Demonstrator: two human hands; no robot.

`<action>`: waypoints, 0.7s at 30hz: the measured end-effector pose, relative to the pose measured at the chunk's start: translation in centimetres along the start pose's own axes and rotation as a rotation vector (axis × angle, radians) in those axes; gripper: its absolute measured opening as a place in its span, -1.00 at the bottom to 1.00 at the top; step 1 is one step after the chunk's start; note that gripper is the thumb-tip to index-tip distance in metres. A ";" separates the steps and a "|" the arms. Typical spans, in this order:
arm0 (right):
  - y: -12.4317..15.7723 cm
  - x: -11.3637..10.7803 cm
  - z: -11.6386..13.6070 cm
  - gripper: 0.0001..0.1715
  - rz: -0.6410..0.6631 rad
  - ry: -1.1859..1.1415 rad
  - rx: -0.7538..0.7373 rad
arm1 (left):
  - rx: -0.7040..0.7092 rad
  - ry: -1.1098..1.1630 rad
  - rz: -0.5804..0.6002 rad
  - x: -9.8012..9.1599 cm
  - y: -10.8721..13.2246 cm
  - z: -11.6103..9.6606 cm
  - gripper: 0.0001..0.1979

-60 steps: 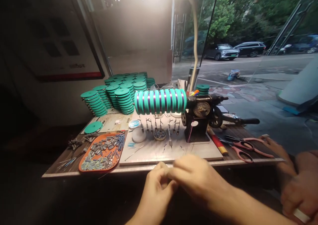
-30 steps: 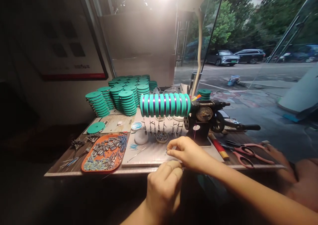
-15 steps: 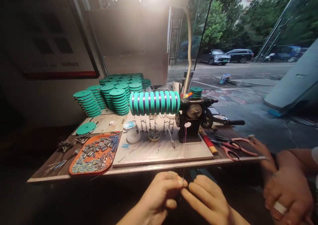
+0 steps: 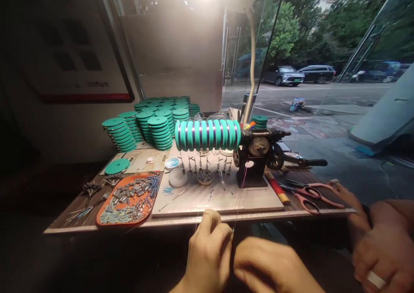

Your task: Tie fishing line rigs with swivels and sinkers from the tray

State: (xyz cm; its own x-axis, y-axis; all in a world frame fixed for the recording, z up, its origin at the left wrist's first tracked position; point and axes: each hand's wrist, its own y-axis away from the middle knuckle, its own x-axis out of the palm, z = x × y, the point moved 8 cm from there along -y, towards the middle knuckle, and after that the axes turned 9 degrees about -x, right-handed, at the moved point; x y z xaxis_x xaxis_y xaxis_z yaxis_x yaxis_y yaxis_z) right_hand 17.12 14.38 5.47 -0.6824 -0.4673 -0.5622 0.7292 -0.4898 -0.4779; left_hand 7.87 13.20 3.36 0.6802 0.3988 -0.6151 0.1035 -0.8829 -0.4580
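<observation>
Below the table's front edge, my left hand (image 4: 210, 245) is closed, knuckles up, with its fingers curled round a thin thread. That pinkish thread (image 4: 242, 189) runs down from a hand-cranked winder (image 4: 258, 148) and passes between my hands. A tiny teal bit (image 4: 233, 230) shows on it beside my left fingers. Close by on the right, my right hand (image 4: 268, 258) is curled and slightly blurred; its fingertips are hidden, so what they hold cannot be made out. Teal foam spools (image 4: 208, 135) sit in a row on the winder's shaft, wound with purple line.
An orange tray (image 4: 100, 215) holds small metal parts and coloured tubes. Stacks of teal spools (image 4: 160, 131) stand behind. Pink-handled scissors (image 4: 307, 202) and a red-yellow stick (image 4: 278, 187) lie right. Another person's hands (image 4: 371, 254) rest at far right. Small swivels hang beneath the spools.
My left hand has turned knuckles up and risen slightly. My right hand has curled its pointing finger in and moved lower. The swivel hanging near the winder is now higher; the view shifted slightly.
</observation>
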 end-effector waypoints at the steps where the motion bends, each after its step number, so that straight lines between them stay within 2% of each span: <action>1: -1.6 -0.6 0.4 -0.84 0.003 -0.005 0.018 | 0.108 -0.083 -0.094 -0.6 0.5 -0.4 -0.84; 3: -5.1 -1.4 -0.2 -0.87 0.017 -0.019 0.158 | 0.254 -0.210 -0.278 -1.9 1.5 -0.9 -0.80; 5: -8.3 -0.1 -1.7 -0.88 0.176 -0.085 0.325 | 0.326 -0.302 -0.396 -2.9 1.8 -1.2 -0.77; 7: -10.8 1.6 -2.5 -0.88 0.318 -0.140 0.375 | 0.373 -0.349 -0.412 -3.5 1.7 -1.7 -0.77; 9: -11.8 2.7 -2.7 -0.87 0.380 -0.152 0.350 | 0.361 -0.289 -0.323 -3.9 1.0 -2.0 -0.78; 10: -11.7 2.9 -2.8 -0.90 0.378 -0.147 0.342 | 0.275 -0.185 -0.247 -4.2 0.3 -1.6 -0.80; 11: -11.3 2.6 -2.7 -0.93 0.340 -0.116 0.302 | 0.119 -0.023 -0.153 -4.3 -0.5 -0.6 -0.82; 12: -10.7 2.0 -2.2 -0.93 0.272 -0.050 0.219 | -0.119 0.204 -0.041 -4.0 -1.2 1.0 -0.85; 13: -9.9 1.0 -1.4 -0.88 0.182 0.047 0.094 | -0.402 0.463 0.080 -3.0 -1.2 2.9 -0.88; 14: -8.8 0.1 0.0 -0.84 0.088 0.182 -0.101 | -0.679 0.710 0.196 -1.6 -0.6 4.3 -0.90; 15: -7.3 -0.4 1.7 -0.80 0.025 0.333 -0.316 | -0.905 0.912 0.291 -0.3 0.2 4.9 -0.89; 16: -5.6 -0.2 3.0 -0.74 0.000 0.473 -0.522 | -1.060 1.054 0.361 0.6 0.9 5.0 -0.85; 17: -4.0 0.3 3.9 -0.69 0.003 0.588 -0.690 | -1.143 1.137 0.407 1.1 1.3 4.9 -0.81; 18: -2.8 1.0 4.2 -0.66 0.020 0.661 -0.794 | -1.172 1.174 0.435 1.3 1.4 4.8 -0.78; 19: -1.9 1.6 4.2 -0.65 0.031 0.701 -0.852 | -1.167 1.184 0.452 1.4 1.3 4.6 -0.76; 21: -1.3 2.4 4.0 -0.64 0.019 0.718 -0.873 | -1.158 1.201 0.459 1.6 1.2 4.4 -0.76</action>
State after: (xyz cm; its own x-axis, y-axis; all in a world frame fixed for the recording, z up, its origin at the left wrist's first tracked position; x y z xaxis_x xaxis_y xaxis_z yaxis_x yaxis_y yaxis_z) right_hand 14.29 10.94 7.46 -0.6885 0.1996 -0.6972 0.7176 0.3263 -0.6152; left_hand 5.88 13.83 -0.99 0.8631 0.1670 0.4767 -0.1782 -0.7824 0.5968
